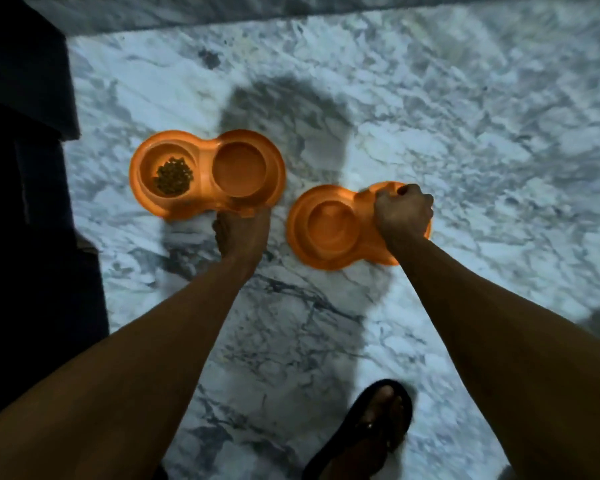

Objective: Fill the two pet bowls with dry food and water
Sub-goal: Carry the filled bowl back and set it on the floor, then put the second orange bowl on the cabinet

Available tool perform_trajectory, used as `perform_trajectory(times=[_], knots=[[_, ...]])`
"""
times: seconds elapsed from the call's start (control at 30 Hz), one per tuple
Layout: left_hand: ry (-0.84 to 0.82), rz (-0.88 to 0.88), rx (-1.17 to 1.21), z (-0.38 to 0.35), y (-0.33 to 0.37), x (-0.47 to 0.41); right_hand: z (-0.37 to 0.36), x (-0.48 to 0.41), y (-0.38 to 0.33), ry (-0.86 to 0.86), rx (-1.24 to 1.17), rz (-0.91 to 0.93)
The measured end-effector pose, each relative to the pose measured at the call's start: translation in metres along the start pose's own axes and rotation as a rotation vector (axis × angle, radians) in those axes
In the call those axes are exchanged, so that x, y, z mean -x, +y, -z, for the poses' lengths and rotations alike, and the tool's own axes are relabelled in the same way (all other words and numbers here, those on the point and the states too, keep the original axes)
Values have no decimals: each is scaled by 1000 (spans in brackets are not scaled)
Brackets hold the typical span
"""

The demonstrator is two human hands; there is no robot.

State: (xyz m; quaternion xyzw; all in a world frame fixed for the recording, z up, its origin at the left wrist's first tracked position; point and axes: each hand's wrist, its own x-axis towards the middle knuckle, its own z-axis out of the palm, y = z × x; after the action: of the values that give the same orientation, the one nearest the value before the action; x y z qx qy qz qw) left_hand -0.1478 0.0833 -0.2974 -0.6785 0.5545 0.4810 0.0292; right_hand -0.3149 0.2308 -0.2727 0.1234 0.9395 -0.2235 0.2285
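Note:
Two orange double pet bowls rest on or just above a marble floor. The left bowl (207, 150) holds a small heap of dry food (173, 176) in its left well; its right well looks empty. My left hand (241, 232) grips this bowl's near rim. The right bowl (329, 225) shows one empty well; my right hand (403, 213) is closed over its right half and hides the second well.
The white and grey marble floor (465, 133) spreads all round. Dark furniture (21, 168) stands along the left edge. My foot in a dark sandal (378, 427) is at the bottom. A step or ledge (291, 12) runs across the top.

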Motion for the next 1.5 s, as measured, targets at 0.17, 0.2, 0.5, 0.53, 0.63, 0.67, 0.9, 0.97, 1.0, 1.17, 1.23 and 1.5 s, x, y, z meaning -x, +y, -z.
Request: perform_trajectory(times=[0.17, 0.2, 0.5, 0.53, 0.63, 0.67, 0.9, 0.97, 1.0, 1.17, 1.23, 1.5], knots=[[-195, 48, -150, -64, -7, 30, 19, -28, 47, -43, 54, -29], [-183, 28, -182, -72, -9, 31, 20, -33, 52, -30, 52, -26], [-32, -59, -195, -78, -8, 41, 43, -46, 80, -180, -52, -87], [-31, -65, -183, -71, -4, 48, 49, -41, 78, -180, -66, -88], [3, -70, -136, -39, 18, 77, 79, -18, 61, -188, -115, -84], [13, -78, -120, -24, 29, 89, 92, -9, 51, -189, -143, -88], [48, -53, 15, 107, 147, 202, 230, 85, -53, -233, -314, -43], [79, -83, 55, 156, 185, 248, 278, 124, -86, -250, -356, -25], [99, -98, 81, 181, 202, 271, 301, 144, -102, -253, -378, -10], [150, -134, 204, 299, 262, 373, 403, 248, -165, -231, -443, 67], [165, -182, 213, 343, 276, 407, 432, 289, -184, -226, -467, 96], [242, -242, 344, 512, 288, 482, 485, 448, -257, -219, -542, 228]])
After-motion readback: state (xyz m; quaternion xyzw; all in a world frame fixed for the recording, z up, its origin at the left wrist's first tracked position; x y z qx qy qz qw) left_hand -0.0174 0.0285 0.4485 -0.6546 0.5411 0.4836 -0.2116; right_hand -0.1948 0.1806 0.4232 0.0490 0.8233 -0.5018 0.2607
